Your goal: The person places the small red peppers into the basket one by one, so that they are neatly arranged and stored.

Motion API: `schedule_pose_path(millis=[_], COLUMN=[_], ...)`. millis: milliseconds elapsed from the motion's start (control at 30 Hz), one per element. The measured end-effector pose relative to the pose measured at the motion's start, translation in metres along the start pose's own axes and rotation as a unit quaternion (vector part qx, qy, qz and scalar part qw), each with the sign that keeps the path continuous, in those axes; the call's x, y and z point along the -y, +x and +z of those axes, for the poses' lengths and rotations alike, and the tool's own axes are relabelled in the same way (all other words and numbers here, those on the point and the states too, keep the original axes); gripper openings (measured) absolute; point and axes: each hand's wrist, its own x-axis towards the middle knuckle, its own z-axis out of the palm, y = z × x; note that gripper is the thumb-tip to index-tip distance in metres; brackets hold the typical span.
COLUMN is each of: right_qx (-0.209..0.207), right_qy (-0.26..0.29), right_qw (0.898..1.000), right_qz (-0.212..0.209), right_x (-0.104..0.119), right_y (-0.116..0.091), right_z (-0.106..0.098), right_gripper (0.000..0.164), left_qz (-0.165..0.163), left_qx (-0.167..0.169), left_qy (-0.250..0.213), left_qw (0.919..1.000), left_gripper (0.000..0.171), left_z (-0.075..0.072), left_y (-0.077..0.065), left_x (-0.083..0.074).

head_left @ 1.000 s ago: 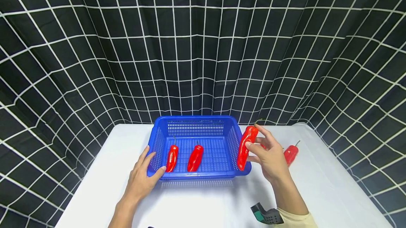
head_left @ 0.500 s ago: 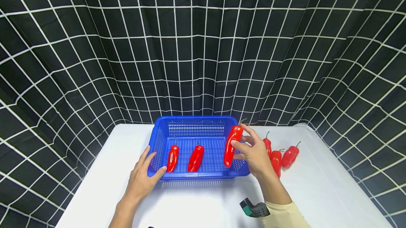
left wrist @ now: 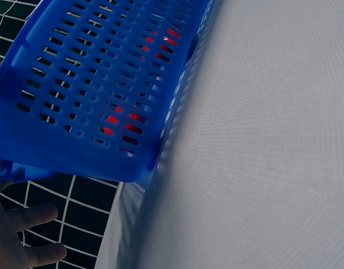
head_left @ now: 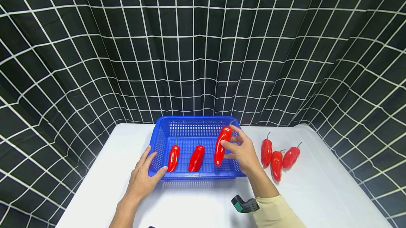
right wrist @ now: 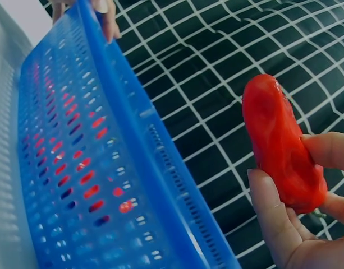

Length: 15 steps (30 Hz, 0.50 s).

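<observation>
A red pepper (head_left: 221,147) with a thin stem is pinched between thumb and fingers of my right hand (head_left: 242,152), raised over the right part of a blue slotted basket (head_left: 198,175). In the right wrist view the held pepper (right wrist: 278,140) hangs apart from the basket. Two other red peppers, a left one (head_left: 173,158) and a middle one (head_left: 196,158), lie inside, side by side. My left hand (head_left: 142,177) rests at the basket's front left corner, its thumb on the front rim and its fingers spread along the left side.
Right of the basket, three red peppers lie on the white table (head_left: 317,185): a left one (head_left: 266,153), a front one (head_left: 276,166) and a right one (head_left: 291,157). A black curtain (head_left: 203,62) with white grid lines surrounds the back and sides.
My right hand has carried the pepper leftward from the basket's right edge to above its inside. The three peppers on the table have come into full view. My left hand stays put.
</observation>
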Motion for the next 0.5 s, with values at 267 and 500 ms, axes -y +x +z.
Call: schedule_pose_path(millis=[267,500], right_qx=[0.007,0.016], right_qy=[-0.008,-0.019], right_qw=[1.000,1.000], right_qz=[0.006,0.016], right_x=[-0.008,-0.015], right_y=[0.009,0.014], right_z=[0.013,0.024], right_gripper=[0.066,0.069], left_qz=[0.008,0.018], left_qx=[-0.007,-0.016], left_qy=[-0.003,-0.001], left_qw=[0.9999,0.9997], left_gripper=[0.072,0.071], left_z=[0.001,0.001], left_y=[0.001,0.002], left_x=[0.001,0.002])
